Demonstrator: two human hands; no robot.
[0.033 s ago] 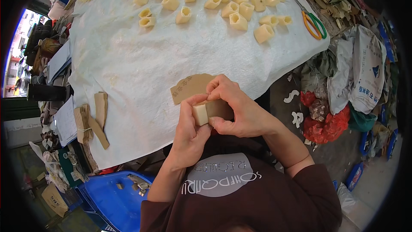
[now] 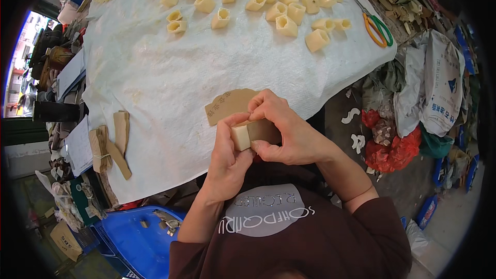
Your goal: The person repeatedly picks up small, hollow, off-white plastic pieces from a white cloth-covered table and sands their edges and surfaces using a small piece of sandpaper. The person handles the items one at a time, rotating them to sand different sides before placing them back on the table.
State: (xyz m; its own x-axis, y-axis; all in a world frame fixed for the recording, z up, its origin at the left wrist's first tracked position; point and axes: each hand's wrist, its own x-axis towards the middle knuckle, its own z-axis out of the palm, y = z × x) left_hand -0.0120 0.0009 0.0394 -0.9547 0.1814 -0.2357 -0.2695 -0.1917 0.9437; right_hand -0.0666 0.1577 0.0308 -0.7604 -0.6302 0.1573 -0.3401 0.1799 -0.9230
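Note:
My left hand (image 2: 227,168) grips a small cream-coloured block (image 2: 241,138) between thumb and fingers, close to my body at the table's near edge. From the right, my right hand (image 2: 281,132) pinches a brown paper-like strip (image 2: 264,130) with thumb and index finger and holds it against the block's side. The hands nearly meet, and the block's far end is hidden by fingers. Just beyond them lies a brown sheet (image 2: 230,104) with a rounded edge and printed marks. Many hollow cream-coloured pieces (image 2: 287,26) are spread over the far part of the table.
A white cloth (image 2: 155,77) covers the table. At its left edge lie brown strips (image 2: 121,132), some tied in a bundle. Scissors (image 2: 378,30) with orange and green handles rest far right. A blue tub (image 2: 137,237) stands below left; plastic bags (image 2: 395,147) lie right.

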